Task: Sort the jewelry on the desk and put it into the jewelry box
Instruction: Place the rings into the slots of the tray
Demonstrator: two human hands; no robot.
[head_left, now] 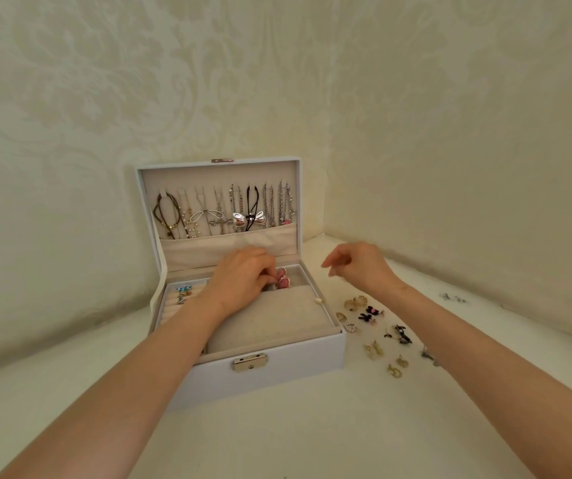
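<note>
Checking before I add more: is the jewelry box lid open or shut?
Open: the lid stands upright, necklaces hanging on its inner face.

Jewelry box (277, 371) pale blue-white outside, lining (277, 316) beige, clasp (250, 363) pale gold. Heart earrings (282, 280) pink. Studs (183, 289) blue. Loose pieces: black earrings (369, 311), gold earrings (395, 370). Desk (294, 437) white. Wallpaper (104, 98) cream, damask pattern.

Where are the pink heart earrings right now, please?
In the head view, the pink heart earrings are in the back-right compartment of the jewelry box, pinched by the left hand.
</note>
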